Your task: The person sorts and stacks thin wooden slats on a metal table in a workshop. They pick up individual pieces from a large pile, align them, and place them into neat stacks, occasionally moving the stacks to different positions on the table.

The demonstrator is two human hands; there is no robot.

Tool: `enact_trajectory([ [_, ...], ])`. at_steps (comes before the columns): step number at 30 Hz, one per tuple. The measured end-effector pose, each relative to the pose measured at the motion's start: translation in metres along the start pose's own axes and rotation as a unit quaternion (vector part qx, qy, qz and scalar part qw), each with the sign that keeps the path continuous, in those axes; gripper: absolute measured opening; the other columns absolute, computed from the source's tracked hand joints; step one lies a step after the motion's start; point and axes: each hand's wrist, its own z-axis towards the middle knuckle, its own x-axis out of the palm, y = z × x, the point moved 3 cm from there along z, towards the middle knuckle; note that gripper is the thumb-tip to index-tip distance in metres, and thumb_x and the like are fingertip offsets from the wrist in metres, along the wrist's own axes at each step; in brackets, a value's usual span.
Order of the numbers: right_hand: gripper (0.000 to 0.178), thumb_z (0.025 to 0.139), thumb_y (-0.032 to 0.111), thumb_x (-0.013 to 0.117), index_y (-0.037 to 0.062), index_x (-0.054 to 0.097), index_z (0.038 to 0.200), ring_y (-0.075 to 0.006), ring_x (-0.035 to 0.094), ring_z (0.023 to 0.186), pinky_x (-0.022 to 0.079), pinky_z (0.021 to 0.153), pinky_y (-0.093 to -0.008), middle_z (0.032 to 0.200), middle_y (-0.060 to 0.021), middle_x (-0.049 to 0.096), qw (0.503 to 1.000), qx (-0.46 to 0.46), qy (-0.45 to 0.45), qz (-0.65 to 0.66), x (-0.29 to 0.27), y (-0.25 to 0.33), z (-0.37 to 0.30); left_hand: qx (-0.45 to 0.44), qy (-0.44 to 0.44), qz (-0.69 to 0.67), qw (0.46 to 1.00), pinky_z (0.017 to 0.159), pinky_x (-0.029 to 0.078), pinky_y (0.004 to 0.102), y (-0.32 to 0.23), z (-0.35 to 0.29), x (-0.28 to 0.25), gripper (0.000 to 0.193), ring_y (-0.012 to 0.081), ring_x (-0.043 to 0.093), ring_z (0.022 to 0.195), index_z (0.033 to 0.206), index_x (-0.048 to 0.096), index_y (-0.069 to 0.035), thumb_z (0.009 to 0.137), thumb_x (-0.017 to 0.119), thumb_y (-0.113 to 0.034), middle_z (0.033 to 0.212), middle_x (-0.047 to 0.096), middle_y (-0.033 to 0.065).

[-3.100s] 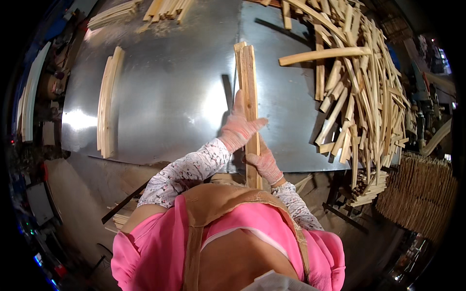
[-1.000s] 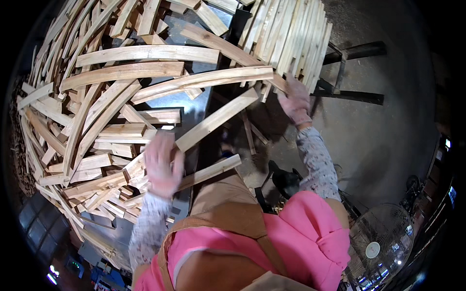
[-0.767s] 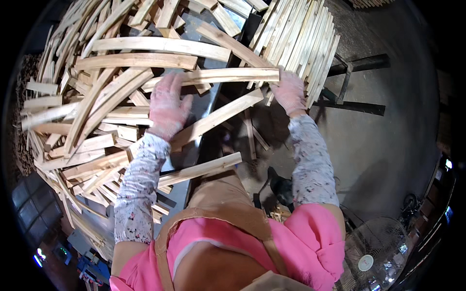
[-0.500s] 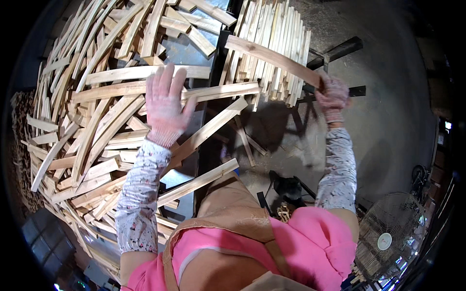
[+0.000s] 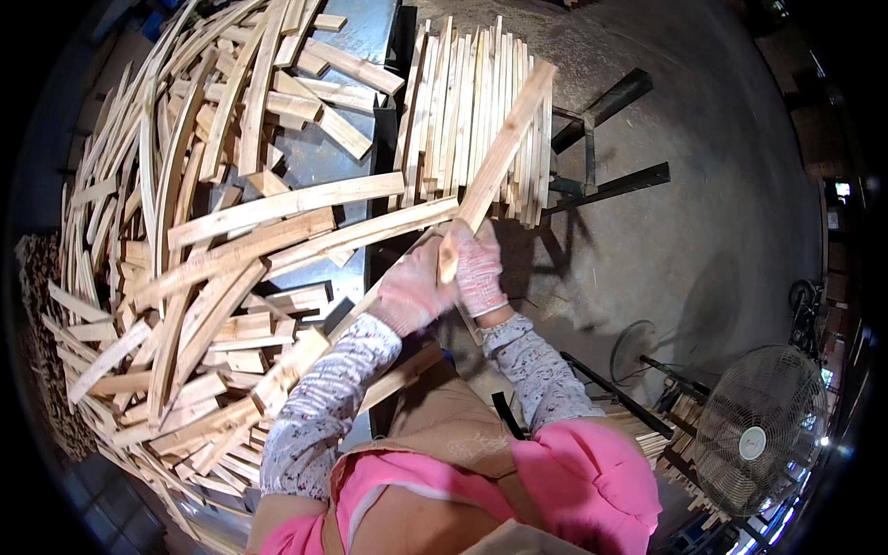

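A pale wooden slat (image 5: 507, 139) slants up and to the right in front of my body, its lower end between my two gloved hands. My right hand (image 5: 479, 265) is closed around it near that end. Against the lower tip, my left hand (image 5: 410, 289) is closed too, its fingers partly hidden and slightly blurred. The slat's upper part passes over a row of upright-edged strips (image 5: 453, 102) laid side by side. Beneath my left wrist, another long slat (image 5: 347, 335) runs out from the pile.
A heap of loose, mostly curved wooden slats (image 5: 190, 324) covers the metal table (image 5: 363, 37) on the left. Dark metal stand legs (image 5: 615, 185) jut out beyond the strip row. A round caged fan (image 5: 754, 439) stands at the lower right, near more stacked wood (image 5: 680, 421).
My right hand has swung inward with the slat, which now points up and right instead of up and left. My left hand has left the pile and closed at the slat's lower end.
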Motion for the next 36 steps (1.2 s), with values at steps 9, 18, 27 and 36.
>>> enact_trajectory([
  [9,0.026,0.102,0.019,0.058,0.0089,0.071,0.122,-0.0347,0.073,0.106,0.061,0.092,-0.0452,0.117,-0.0197,0.073,0.771,-0.219,-0.118,-0.586,-0.206,0.049,0.285,-0.011,-0.272,0.107,0.956,0.117,0.044,0.0495,0.111,-0.069,-0.064,0.064,0.0381,0.059,0.133,0.145,0.059,-0.004,0.088,0.079,-0.026,0.142,0.064,0.0204],
  [18,0.055,0.107,0.046,0.052,0.0019,0.07,0.134,-0.0448,0.067,0.125,0.055,0.101,-0.0477,0.135,-0.0277,0.07,0.875,-0.023,-0.116,-0.469,-0.156,0.043,0.355,-0.137,-0.253,0.063,0.956,0.102,0.052,0.0497,0.141,-0.117,-0.096,0.047,0.0408,0.065,0.115,0.133,0.065,-0.004,0.091,0.072,-0.024,0.124,0.069,0.0189],
  [27,0.054,0.112,0.03,0.058,-0.0003,0.053,0.156,-0.0285,0.065,0.131,0.052,0.109,-0.0375,0.148,-0.0213,0.065,0.849,-0.265,0.045,-0.456,-0.069,0.071,0.203,-0.044,-0.176,0.15,0.972,0.107,0.05,0.0493,0.13,-0.115,-0.065,0.044,0.037,0.065,0.117,0.132,0.065,-0.009,0.092,0.07,-0.026,0.127,0.068,0.0157],
  [36,0.055,0.081,0.03,0.083,0.0183,0.068,0.132,-0.0361,0.071,0.101,0.058,0.088,-0.0472,0.109,-0.0125,0.074,0.527,-0.335,0.309,-0.717,0.005,0.082,0.031,-0.11,-0.015,0.291,0.95,0.099,0.05,0.0457,0.123,-0.14,-0.022,0.07,0.0326,0.066,0.11,0.147,0.05,-0.008,0.088,0.076,-0.035,0.117,0.066,0.0123],
])
